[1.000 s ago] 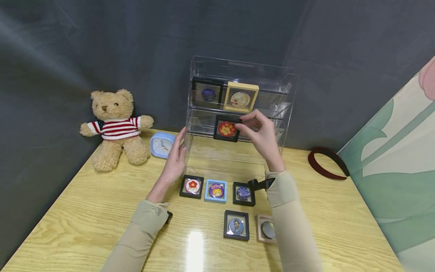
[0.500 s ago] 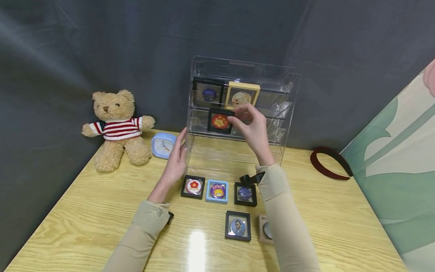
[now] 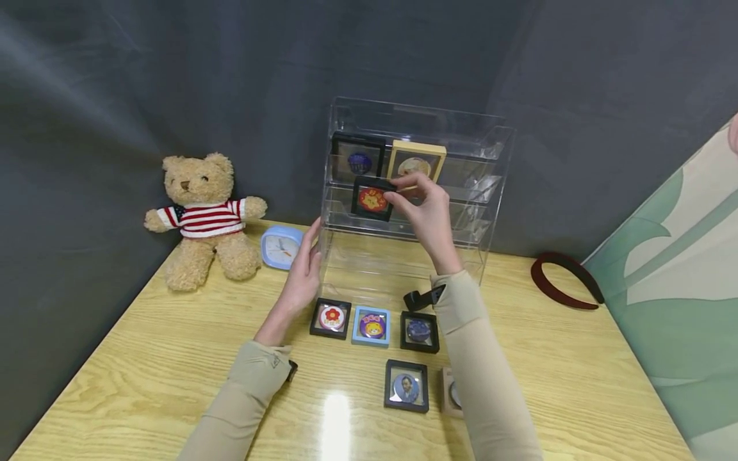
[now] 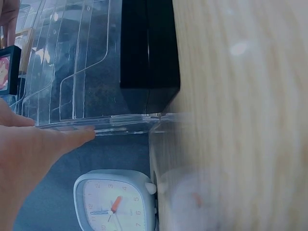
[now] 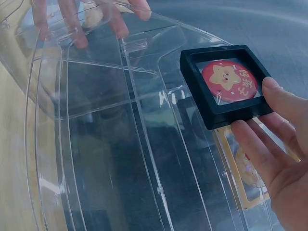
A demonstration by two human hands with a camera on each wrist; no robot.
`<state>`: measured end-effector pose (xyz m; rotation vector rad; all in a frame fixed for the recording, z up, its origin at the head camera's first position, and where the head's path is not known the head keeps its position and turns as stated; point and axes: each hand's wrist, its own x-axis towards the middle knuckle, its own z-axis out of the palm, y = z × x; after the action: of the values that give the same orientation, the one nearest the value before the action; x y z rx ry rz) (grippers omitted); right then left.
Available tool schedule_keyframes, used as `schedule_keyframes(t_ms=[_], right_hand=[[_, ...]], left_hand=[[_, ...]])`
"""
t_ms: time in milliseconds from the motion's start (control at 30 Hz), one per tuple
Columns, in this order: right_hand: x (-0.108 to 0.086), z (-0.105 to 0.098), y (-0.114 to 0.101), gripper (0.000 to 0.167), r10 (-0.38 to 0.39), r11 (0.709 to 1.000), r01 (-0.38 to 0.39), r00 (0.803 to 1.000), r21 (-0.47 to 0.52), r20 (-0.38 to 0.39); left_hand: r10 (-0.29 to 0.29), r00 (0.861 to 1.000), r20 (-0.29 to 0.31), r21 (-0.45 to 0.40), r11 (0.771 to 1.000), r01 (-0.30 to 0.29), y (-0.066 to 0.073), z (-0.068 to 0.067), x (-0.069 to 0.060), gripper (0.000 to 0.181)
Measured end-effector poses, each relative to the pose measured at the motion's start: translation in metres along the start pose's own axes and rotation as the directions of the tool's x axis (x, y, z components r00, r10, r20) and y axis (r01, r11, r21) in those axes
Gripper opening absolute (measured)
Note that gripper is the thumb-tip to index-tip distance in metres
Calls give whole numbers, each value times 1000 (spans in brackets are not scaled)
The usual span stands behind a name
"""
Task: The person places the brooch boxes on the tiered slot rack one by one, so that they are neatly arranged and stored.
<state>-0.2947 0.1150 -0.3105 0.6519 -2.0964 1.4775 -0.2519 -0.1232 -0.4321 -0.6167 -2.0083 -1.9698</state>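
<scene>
At the clear rack: two frames shelved, side touched by the straight-fingered left hand; star-badge frame pinched by the right hand; five tabletop frames unshelved.

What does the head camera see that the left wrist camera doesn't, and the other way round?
Only the head view: the teddy bear, headband and blue-framed badge.

Only the left wrist view: readable numbers on the clock, plus a blurry reflection of it.

Both: the clock itself, clear shelf, left hand, and right hand with a black-framed badge.
</scene>
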Motion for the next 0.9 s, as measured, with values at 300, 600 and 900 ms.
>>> schedule_keyframes(t_ms=[300, 600, 900], right_hand=[[4, 9, 7, 16, -23, 998, 24, 1000, -65, 18], [3, 13, 10, 13, -50, 994, 51, 999, -94, 15], [6, 21, 11, 14, -37, 993, 38, 999, -115, 5]], left_hand=[[-31, 999, 5, -1, 1000, 31, 1, 0, 1, 68], [-50, 999, -2, -12, 999, 50, 1, 0, -1, 69], [-42, 999, -1, -10, 999, 42, 2, 0, 0, 69]])
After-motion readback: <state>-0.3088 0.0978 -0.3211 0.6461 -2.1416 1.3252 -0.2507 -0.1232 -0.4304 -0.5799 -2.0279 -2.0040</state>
